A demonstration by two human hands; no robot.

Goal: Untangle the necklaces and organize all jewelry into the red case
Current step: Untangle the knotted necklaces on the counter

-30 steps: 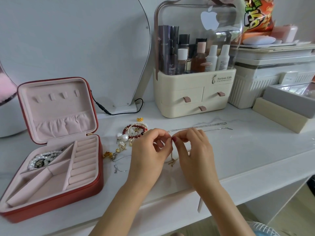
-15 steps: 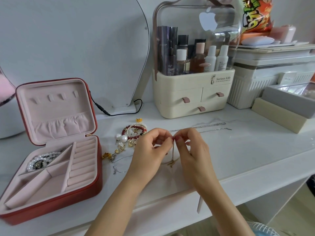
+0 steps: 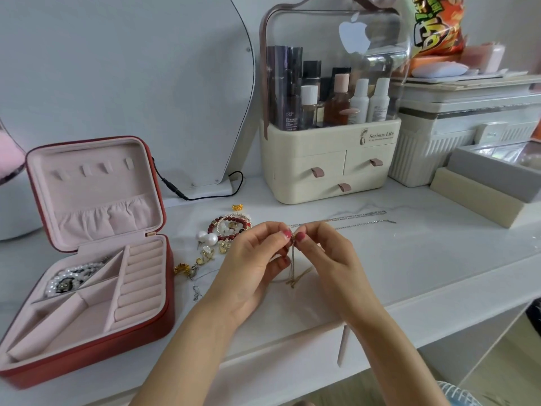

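Note:
My left hand [image 3: 251, 265] and my right hand [image 3: 328, 259] meet fingertip to fingertip above the white tabletop, both pinching a thin gold necklace [image 3: 292, 268] whose chain hangs down to the surface. Two silver chains [image 3: 360, 217] lie stretched out behind my right hand. The red case [image 3: 137, 323] stands open at the left, with a pearl piece [image 3: 70, 278] in its back-left compartment. A red bead bracelet [image 3: 231, 227], pearl earrings [image 3: 207, 238] and small gold pieces [image 3: 205, 256] lie between the case and my hands.
A cream cosmetics organiser [image 3: 328, 165] with drawers stands behind the jewelry. A round mirror [image 3: 123, 83] with a black cable [image 3: 205, 194] is at the back left. White and grey boxes [image 3: 483, 183] sit at the right. The table's front edge [image 3: 439, 291] runs just below my wrists.
Both hands have lifted slightly with the gold necklace, so its chain now hangs straighter between my fingertips. Nothing else has moved.

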